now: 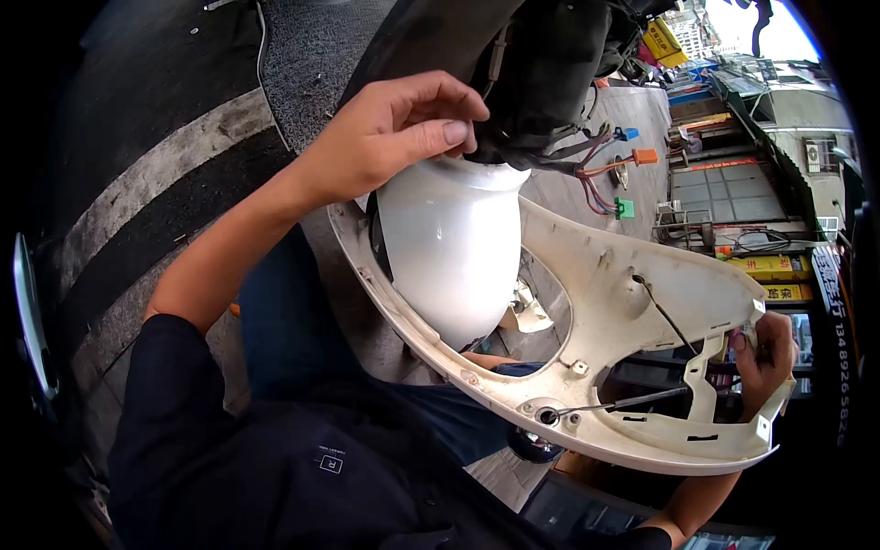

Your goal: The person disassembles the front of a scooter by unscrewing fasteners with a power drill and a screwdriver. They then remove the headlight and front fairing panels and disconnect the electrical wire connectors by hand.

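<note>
A cream-white scooter fairing panel (440, 367), its inner side facing me, stretches from the scooter's front toward the lower right. My right hand (768, 359) is closed around its far right end, thumb on the inner side. A glossy white front fender (449, 247) shows through the panel's large opening. My left hand (408, 133) is curled at the fender's upper end, beside the black scooter body (541, 82). Its thumb rests near the bent fingers, and whatever lies between them is hidden. Thin dark cables (632, 401) cross the panel's cut-outs.
Loose wires end in a blue connector (627, 134), an orange connector (645, 156) and a green connector (624, 209) near the black body. A small cream part (530, 313) lies beyond the opening. Shopfronts (733, 192) line the right, and a road (156, 174) runs at left.
</note>
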Available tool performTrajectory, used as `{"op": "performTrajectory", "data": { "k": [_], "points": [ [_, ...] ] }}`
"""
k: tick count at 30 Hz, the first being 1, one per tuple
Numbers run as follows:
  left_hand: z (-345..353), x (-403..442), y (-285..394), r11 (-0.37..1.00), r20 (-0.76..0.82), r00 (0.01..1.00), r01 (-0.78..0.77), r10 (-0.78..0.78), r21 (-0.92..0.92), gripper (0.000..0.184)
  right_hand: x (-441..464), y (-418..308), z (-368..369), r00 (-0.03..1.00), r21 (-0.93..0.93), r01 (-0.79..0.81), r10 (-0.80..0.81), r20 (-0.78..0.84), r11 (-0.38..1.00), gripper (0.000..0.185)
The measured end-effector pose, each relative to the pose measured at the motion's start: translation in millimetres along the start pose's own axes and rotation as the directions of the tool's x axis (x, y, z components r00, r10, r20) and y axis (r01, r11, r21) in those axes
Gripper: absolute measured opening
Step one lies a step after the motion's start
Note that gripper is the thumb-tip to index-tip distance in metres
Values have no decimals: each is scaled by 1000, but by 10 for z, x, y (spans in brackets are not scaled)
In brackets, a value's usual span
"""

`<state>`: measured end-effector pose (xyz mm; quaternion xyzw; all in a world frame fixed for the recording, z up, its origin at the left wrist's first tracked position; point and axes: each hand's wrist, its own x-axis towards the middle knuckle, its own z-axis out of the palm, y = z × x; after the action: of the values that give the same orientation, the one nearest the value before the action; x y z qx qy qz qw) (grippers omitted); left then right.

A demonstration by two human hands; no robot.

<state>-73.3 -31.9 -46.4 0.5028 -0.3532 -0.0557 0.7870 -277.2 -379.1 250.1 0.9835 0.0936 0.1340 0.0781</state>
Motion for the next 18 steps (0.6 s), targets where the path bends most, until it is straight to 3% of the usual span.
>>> {"op": "performTrajectory", "data": {
  "k": [2,6,9,13,16,18],
  "points": [
    [-4,-48,-26,1000,31,999,26,-26,17,24,-222,-35,-53,1000,-31,-27,26,-15,999,28],
    [4,-65,-131,989,-70,991,-105,112,101,22,-668,-138,-68,993,-47,-119,119,4,992,30],
    [7,-28,-147,992,-95,988,-122,125,29,22,-917,-115,-55,997,-64,-81,82,13,995,32],
    [13,-2,-196,982,-93,983,-144,156,123,24,-1256,-124,108,996,-82,-85,83,-26,993,37],
    [20,-43,-201,975,-107,981,-145,164,167,24,-1683,173,218,995,-104,-82,76,-59,991,40],
    [51,-30,-210,961,-99,979,-151,177,232,25,-1890,414,398,992,-43,-123,124,10,991,36]
  ]
}}
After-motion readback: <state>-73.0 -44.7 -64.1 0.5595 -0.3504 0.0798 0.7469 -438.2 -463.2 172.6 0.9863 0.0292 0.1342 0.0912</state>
